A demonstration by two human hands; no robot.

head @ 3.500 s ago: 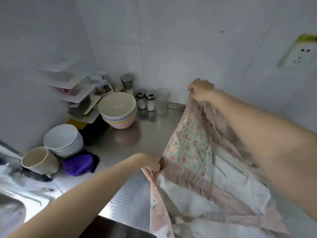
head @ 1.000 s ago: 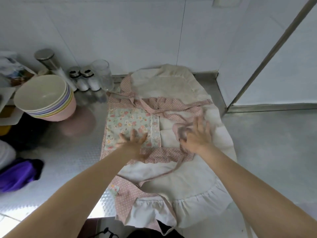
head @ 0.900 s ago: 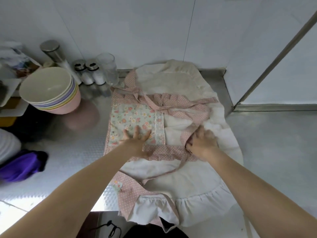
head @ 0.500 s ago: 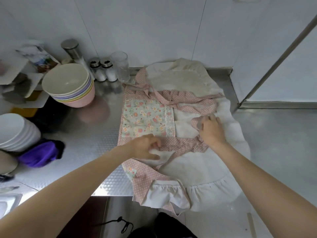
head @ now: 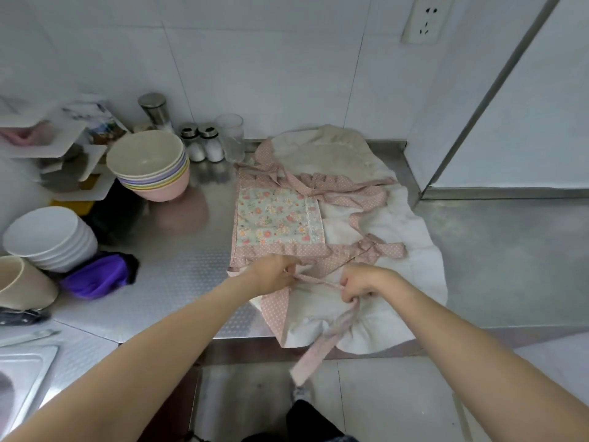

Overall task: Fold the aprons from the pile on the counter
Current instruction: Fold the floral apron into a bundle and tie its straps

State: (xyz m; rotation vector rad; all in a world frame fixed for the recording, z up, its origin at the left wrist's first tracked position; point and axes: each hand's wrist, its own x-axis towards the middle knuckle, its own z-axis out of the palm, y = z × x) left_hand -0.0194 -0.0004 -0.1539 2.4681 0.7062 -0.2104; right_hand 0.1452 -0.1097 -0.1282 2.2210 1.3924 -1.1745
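Observation:
A cream apron with pink dotted ruffles and a floral pocket lies spread on the steel counter, its lower frill hanging over the front edge. A pink dotted strap runs between my hands and dangles below the counter edge. My left hand pinches the strap near the apron's left side. My right hand grips the same strap a little to the right, fingers curled round it.
A stack of pastel bowls and a stack of white bowls stand at left, with a purple cloth and a beige cup. Shakers and a glass line the wall. A sink lies at lower left.
Both hands left the apron's flat middle and came toward the front edge. They took hold of the pink strap, which now hangs below the counter.

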